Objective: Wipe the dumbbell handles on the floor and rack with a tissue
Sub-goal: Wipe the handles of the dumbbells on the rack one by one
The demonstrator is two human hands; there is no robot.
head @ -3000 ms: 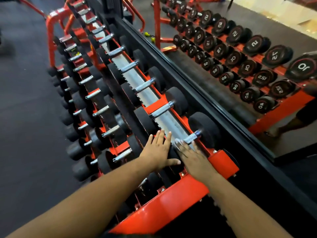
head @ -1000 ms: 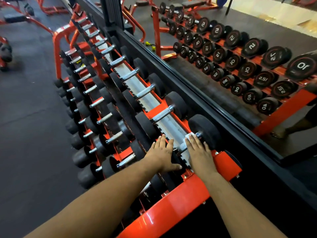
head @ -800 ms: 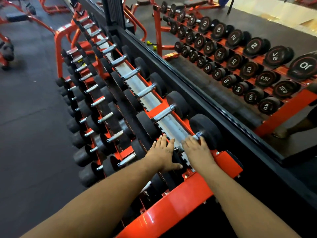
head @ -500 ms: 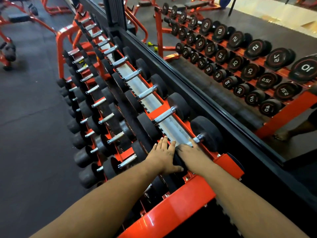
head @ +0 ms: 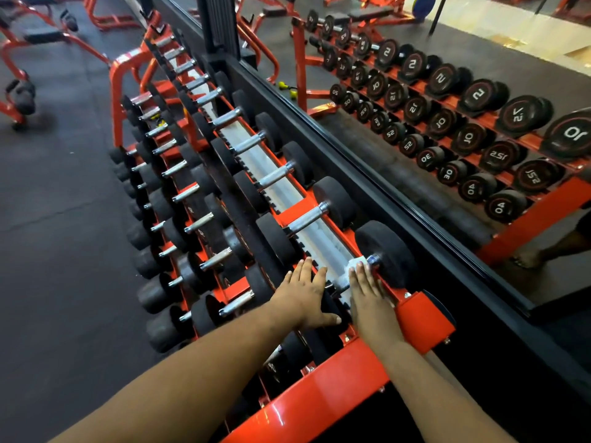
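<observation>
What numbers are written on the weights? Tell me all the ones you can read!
All are mirrored reflections in the wall mirror:
"10" on the big end cap
"2" on a top-row cap
"40" on a bottom-row cap
"30" on a cap
Farther caps: too small or blurred. Real dumbbells on the rack show no readable numbers.

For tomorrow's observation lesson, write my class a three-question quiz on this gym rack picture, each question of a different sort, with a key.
1. True or false: the right hand presses the white tissue onto the handle of the nearest top-row dumbbell.
2. Multiple choice: the left hand is A) holding the tissue, B) lying flat with straight fingers on that dumbbell's near head, C) lifting a dumbbell.
3. Fill in: the rack frame is painted ____.

Key: 1 true; 2 B; 3 orange-red.
</observation>
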